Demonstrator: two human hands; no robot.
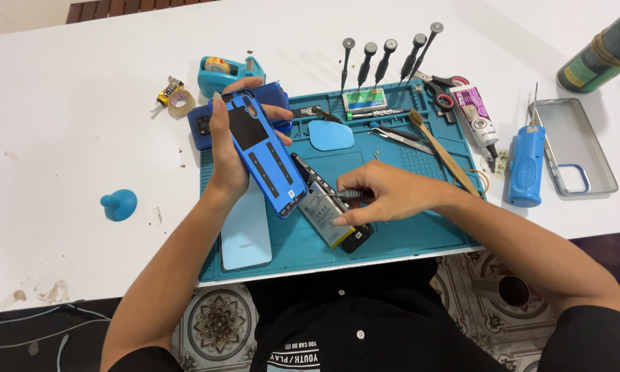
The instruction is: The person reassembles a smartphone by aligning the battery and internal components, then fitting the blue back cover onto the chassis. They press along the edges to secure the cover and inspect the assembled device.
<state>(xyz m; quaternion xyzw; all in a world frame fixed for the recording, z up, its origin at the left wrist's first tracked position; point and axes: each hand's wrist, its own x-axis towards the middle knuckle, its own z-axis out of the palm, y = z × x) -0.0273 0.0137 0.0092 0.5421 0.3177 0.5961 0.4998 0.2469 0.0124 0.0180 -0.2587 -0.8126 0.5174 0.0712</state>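
From the head camera, my left hand [226,155] grips one blue phone back cover [263,153], tilted up at frame centre-left. My right hand [385,194] pinches one small screwdriver [344,195] against the one opened phone [330,207] lying on the blue mat [392,234] at centre. Five screwdrivers [385,58] stand along the mat's top edge; one pale blue phone [246,231] lies lower left.

White-labelled battery [321,215] in opened phone, pink-labelled glue tube [476,114] at mat's right edge
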